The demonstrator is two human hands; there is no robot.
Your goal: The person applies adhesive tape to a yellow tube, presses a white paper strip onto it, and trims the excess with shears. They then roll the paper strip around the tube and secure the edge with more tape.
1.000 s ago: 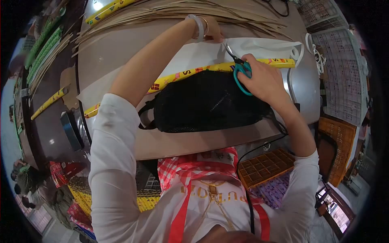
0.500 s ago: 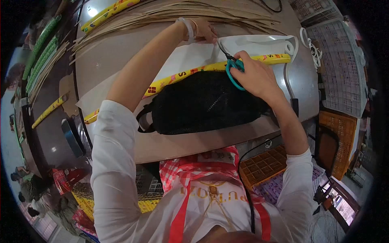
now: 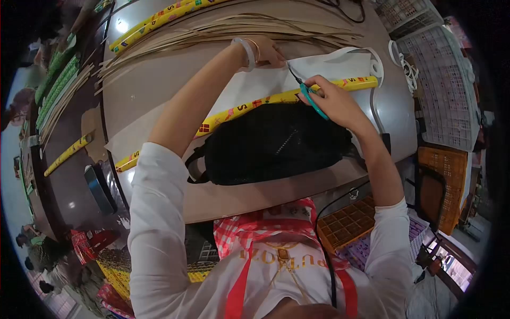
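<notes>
My right hand (image 3: 333, 102) grips scissors (image 3: 313, 98) with teal handles, fingers in the loops. Their dark blades point up and left onto a white sheet (image 3: 319, 68) lying across the table. At the sheet's upper edge, my left hand (image 3: 268, 53) has its fingers closed on the sheet beside the blade tips. Below both hands runs a yellow printed roll (image 3: 239, 110), lying lengthwise. Against it, nearest my body, sits a black mesh bag (image 3: 276, 143) with a side strap.
Long thin tan strips (image 3: 212, 29) lie across the table's far side, beside another yellow roll (image 3: 154, 24). A white cord (image 3: 409, 74) and stacked plastic crates (image 3: 438, 85) are at the right. A dark case (image 3: 100, 189) lies at the left. An orange divided tray (image 3: 348, 223) sits below the table edge.
The scissors have turned more edge-on, and their blades look closer together. My left hand stays at the sheet's edge. The whole view has shifted slightly.
</notes>
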